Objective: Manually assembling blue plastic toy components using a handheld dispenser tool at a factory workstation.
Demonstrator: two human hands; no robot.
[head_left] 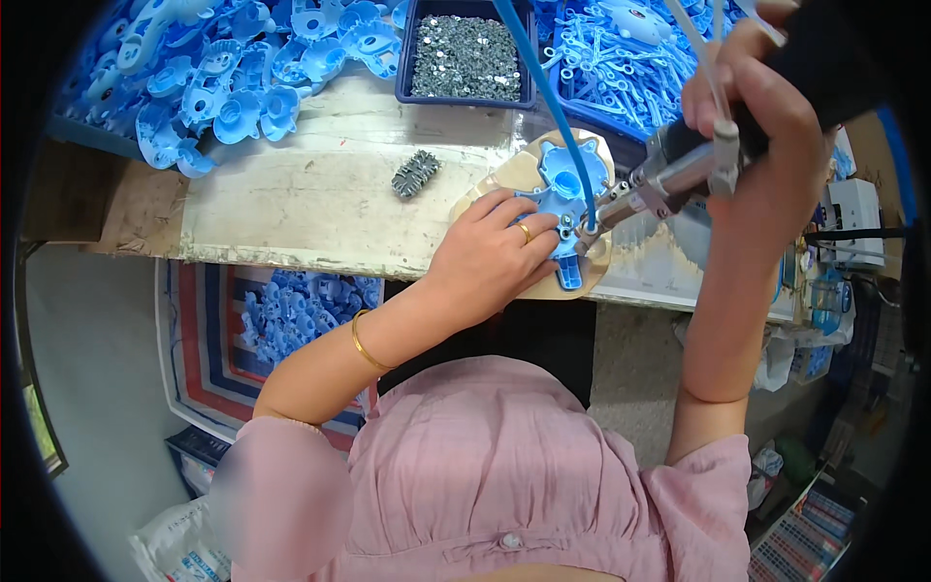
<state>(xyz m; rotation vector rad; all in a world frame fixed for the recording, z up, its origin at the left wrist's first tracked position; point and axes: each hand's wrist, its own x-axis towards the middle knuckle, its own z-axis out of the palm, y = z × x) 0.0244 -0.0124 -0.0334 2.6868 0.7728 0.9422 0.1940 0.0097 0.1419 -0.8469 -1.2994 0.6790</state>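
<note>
A blue plastic shell point(567, 175) lies in a beige shaped holder point(529, 165) at the table's front edge. My left hand point(490, 247) rests across the shell, its fingers bent over the narrow part and holding it in place; the thumb is mostly hidden. In my right hand point(761, 121) is a metal power screwdriver point(669, 179), gripped from above with the fingers wrapped round it. Its tip meets the shell just beside my left fingertips. A blue hose point(543, 82) runs down to the tool's nose.
Behind the holder stands a dark blue bin point(465, 100) of small metal parts. Blue shells point(238, 116) are heaped at the back left; thin blue pieces point(606, 87) fill a bin at the back right. A grey metal clump point(415, 175) sits left of the holder. A striped bag point(208, 339) stands below.
</note>
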